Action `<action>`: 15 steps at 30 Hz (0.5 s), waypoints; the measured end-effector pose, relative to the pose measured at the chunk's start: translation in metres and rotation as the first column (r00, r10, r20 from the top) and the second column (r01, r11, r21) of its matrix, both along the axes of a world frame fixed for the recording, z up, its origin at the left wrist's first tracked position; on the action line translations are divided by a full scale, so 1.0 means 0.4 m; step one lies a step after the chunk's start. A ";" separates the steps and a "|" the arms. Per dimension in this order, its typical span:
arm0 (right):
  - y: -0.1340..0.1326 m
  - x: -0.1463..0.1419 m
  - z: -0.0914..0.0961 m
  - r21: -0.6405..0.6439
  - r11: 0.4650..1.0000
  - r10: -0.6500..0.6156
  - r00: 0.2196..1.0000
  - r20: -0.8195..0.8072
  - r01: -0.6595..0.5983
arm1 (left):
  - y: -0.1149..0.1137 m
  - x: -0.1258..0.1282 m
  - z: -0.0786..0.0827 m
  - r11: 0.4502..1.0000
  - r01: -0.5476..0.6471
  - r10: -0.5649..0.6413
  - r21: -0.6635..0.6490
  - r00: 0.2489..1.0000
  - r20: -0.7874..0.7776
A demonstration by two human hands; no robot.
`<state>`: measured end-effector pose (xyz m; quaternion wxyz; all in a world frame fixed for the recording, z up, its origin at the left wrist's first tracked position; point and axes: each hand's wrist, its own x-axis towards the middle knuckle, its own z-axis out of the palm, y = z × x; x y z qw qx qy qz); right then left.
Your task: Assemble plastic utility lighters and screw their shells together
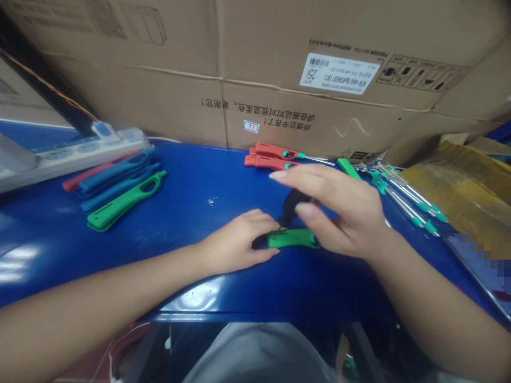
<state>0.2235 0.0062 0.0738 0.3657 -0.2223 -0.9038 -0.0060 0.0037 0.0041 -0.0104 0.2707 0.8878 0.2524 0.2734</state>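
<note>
On the blue table in front of me, a green lighter casing [294, 238] lies flat. My left hand [235, 242] pinches its left end between thumb and fingers. Above the casing, my right hand [345, 207] grips the black handle of a screwdriver [294, 205]. The screwdriver slants down to the casing's left part; its tip is small and blurred, so I cannot tell whether it sits in a screw. Behind my left hand, several tiny screws [212, 201] lie loose on the table.
Green, blue and red casings [125, 199] lie at left by a white power strip [72, 157]. Red lighters [275, 153] rest against a cardboard box [263, 69]. At right are a green casing [348, 167], several metal lighter tubes [411, 197] and brown packaging [451, 175].
</note>
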 end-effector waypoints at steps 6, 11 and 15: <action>0.002 0.014 0.013 -0.087 0.996 -0.037 0.994 -0.099 0.029 | -0.003 -0.001 0.006 0.999 -0.005 0.006 -0.037 1.000 0.006; -0.001 0.020 0.009 -0.326 0.945 -0.019 0.994 -0.105 -0.016 | -0.003 0.003 0.008 0.998 -0.006 0.006 -0.061 1.000 -0.003; 0.001 0.021 0.004 -0.261 0.965 -0.002 0.988 -0.155 -0.039 | -0.002 0.005 0.005 0.999 -0.016 0.016 -0.039 1.000 0.002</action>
